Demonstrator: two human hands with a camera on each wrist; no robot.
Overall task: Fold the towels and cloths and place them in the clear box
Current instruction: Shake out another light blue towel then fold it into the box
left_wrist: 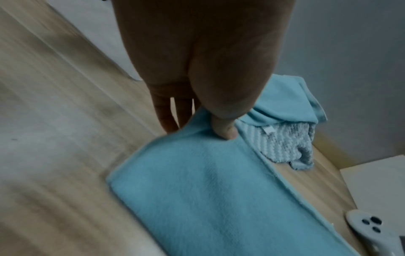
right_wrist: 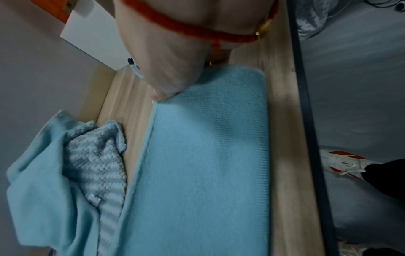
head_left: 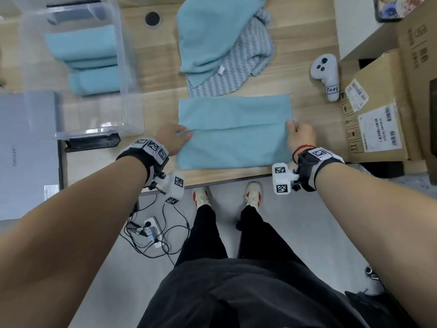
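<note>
Blue towel (head_left: 234,131) lay flat on the table (head_left: 307,95), half-folded. Left hand (head_left: 171,139) and right hand (head_left: 300,136) each pinched one end of its folded edge, likely to keep the layers aligned. Clear box (head_left: 127,74) sat beyond the left grip.

head view bright, even, edges warped; wrist views dim, soft, motion blur.

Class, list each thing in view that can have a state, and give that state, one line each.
Blue towel: partly folded, flat on the table.
Left hand: pinches its left edge.
Right hand: pinches its right edge.
Clear box: open, folded towels inside.
Towel pile: unfolded, heaped.
Controller: lying untouched.
</note>
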